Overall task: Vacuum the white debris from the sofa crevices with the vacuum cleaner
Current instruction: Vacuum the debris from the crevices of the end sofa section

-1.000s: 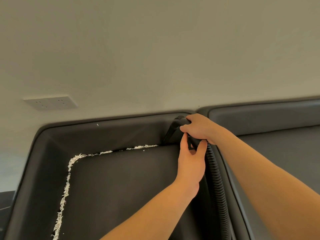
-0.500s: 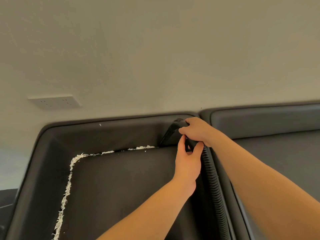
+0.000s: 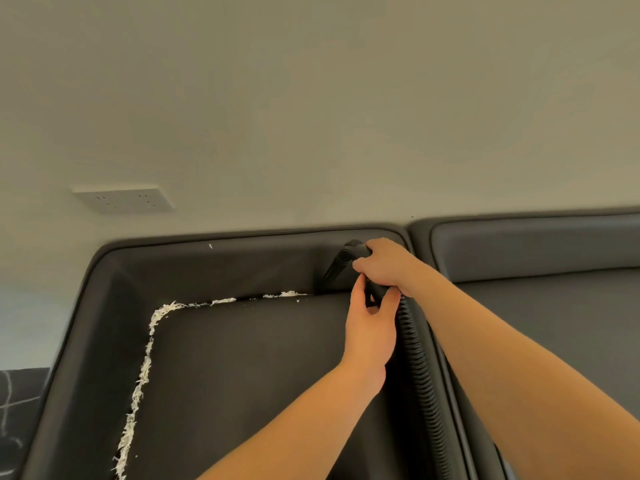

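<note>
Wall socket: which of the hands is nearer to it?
Left. The left hand grips the hose below and right of the socket; the right hand grips the nozzle slightly further right.

Both hands (image 3: 375,299) on vacuum nozzle (image 3: 341,263) beside white debris (image 3: 152,327).

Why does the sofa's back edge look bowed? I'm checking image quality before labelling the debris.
Head view: wide-angle distortion curves the sofa rim and tilts the wall socket; lighting is soft and even, no glare; white debris stays crisp against the dark seat; nozzle blends into shadow beside the right hand.
</note>
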### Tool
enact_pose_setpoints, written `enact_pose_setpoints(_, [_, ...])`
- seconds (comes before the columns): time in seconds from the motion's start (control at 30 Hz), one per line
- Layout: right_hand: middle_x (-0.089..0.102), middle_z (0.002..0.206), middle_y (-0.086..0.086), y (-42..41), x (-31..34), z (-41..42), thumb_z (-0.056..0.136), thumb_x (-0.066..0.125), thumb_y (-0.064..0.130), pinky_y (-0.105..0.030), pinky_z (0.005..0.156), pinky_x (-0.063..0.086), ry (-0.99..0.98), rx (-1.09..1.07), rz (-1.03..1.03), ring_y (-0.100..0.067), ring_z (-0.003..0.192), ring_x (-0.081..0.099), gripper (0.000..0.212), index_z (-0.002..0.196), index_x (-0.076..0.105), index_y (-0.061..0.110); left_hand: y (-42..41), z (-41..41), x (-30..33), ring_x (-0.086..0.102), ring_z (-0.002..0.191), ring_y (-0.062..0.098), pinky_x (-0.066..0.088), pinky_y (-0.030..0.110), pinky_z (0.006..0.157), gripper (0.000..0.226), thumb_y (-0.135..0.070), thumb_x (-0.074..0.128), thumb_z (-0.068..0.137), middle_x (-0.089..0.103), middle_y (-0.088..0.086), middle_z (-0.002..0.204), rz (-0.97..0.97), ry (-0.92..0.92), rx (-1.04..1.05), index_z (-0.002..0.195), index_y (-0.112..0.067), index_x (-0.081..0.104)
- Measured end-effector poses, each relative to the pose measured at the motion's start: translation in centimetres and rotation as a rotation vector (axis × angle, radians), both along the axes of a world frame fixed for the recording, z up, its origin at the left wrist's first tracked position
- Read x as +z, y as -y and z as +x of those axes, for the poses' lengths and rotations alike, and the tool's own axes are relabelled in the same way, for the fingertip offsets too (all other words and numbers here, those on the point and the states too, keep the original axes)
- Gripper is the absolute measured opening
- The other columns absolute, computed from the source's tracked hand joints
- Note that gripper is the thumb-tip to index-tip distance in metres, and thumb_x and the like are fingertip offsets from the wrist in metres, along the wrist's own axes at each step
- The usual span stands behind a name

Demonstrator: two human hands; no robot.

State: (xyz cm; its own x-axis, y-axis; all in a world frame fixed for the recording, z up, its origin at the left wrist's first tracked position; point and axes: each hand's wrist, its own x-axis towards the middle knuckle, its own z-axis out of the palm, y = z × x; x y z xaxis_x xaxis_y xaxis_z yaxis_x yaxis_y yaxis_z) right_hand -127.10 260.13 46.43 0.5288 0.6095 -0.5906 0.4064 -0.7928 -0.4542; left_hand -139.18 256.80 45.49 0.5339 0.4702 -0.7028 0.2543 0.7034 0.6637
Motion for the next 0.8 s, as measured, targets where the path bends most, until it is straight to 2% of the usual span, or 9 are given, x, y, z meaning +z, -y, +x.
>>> enact_pose_setpoints(0.1, [0.071, 0.097, -0.013, -0.1, 0.2, 0.2, 0.094, 0.057, 0.022, -0.034, 0.067, 0.049, -0.007, -0.007, 0.012, -0.025, 0.080, 0.065, 0.021, 0.108, 0.062, 0.007, 0.1, -0.1, 0.1, 0.066, 0.119, 0.024, 0.049, 0.052, 0.109, 0.062, -0.040, 0.067, 0.096, 0.073, 0.001, 0.117, -0.001, 0.002, 0.010, 0.149, -0.053, 0.037])
enact_pose_setpoints(0.2, [0.071, 0.096, -0.011, -0.5, 1.1, 0.8, 0.091, 0.059, 0.023, -0.041, 0.076, 0.054, -0.007, 0.008, 0.053, -0.027, 0.085, 0.068, 0.016, 0.100, 0.062, 0.011, 0.2, -0.1, 0.5, 0.065, 0.123, 0.026, 0.047, 0.053, 0.110, 0.064, -0.043, 0.069, 0.094, 0.076, 0.002, 0.108, 0.027, 0.039, 0.015, 0.147, -0.055, 0.036])
enact_pose_setpoints(0.3, [0.071, 0.098, -0.013, -0.3, 0.9, 0.3, 0.092, 0.059, 0.023, -0.039, 0.074, 0.053, -0.020, 0.010, 0.057, -0.027, 0.083, 0.066, 0.015, 0.100, 0.061, 0.011, 0.1, -0.2, 0.3, 0.061, 0.128, 0.027, 0.045, 0.053, 0.112, 0.066, -0.041, 0.067, 0.096, 0.075, 0.004, 0.110, 0.024, 0.026, 0.006, 0.150, -0.053, 0.033])
enact_pose_setpoints(0.37, [0.069, 0.102, -0.013, 0.0, 0.1, -0.3, 0.093, 0.058, 0.022, -0.039, 0.076, 0.052, -0.044, -0.021, 0.044, -0.027, 0.086, 0.065, 0.018, 0.107, 0.059, 0.010, -0.1, -0.5, 0.0, 0.064, 0.123, 0.025, 0.047, 0.052, 0.110, 0.066, -0.039, 0.065, 0.098, 0.072, 0.004, 0.119, 0.019, -0.001, -0.018, 0.153, -0.050, 0.030])
enact_pose_setpoints(0.43, [0.068, 0.102, -0.013, 0.1, -0.4, -0.8, 0.095, 0.057, 0.022, -0.036, 0.072, 0.050, -0.056, -0.025, 0.036, -0.025, 0.083, 0.062, 0.020, 0.110, 0.058, 0.009, -0.3, -0.9, -0.1, 0.067, 0.116, 0.023, 0.049, 0.052, 0.108, 0.065, -0.038, 0.064, 0.099, 0.072, 0.004, 0.118, 0.019, -0.010, -0.019, 0.153, -0.050, 0.031])
enact_pose_setpoints(0.53, [0.065, 0.095, -0.009, -0.1, -0.1, -0.5, 0.093, 0.058, 0.023, -0.034, 0.068, 0.045, -0.045, -0.006, 0.049, -0.023, 0.079, 0.059, 0.013, 0.101, 0.055, 0.013, -0.1, -1.1, 0.1, 0.071, 0.109, 0.021, 0.052, 0.051, 0.105, 0.064, -0.038, 0.067, 0.097, 0.075, 0.002, 0.110, 0.021, 0.016, 0.013, 0.150, -0.052, 0.034])
enact_pose_setpoints(0.67, [0.069, 0.088, -0.008, -1.0, 0.6, 0.0, 0.089, 0.060, 0.026, -0.035, 0.065, 0.047, -0.020, 0.033, 0.072, -0.023, 0.075, 0.063, 0.012, 0.091, 0.060, 0.014, -0.2, -1.0, 0.2, 0.073, 0.106, 0.024, 0.053, 0.052, 0.103, 0.063, -0.042, 0.070, 0.093, 0.077, 0.004, 0.105, 0.041, 0.061, 0.049, 0.145, -0.056, 0.036])
enact_pose_setpoints(0.8, [0.070, 0.104, -0.011, -0.9, -0.8, -1.0, 0.092, 0.058, 0.025, -0.035, 0.072, 0.051, -0.038, 0.008, 0.048, -0.023, 0.086, 0.065, 0.020, 0.108, 0.060, 0.013, -0.7, -1.3, -0.3, 0.070, 0.111, 0.024, 0.052, 0.052, 0.105, 0.063, -0.038, 0.066, 0.098, 0.074, 0.006, 0.114, 0.030, 0.008, 0.025, 0.151, -0.050, 0.034])
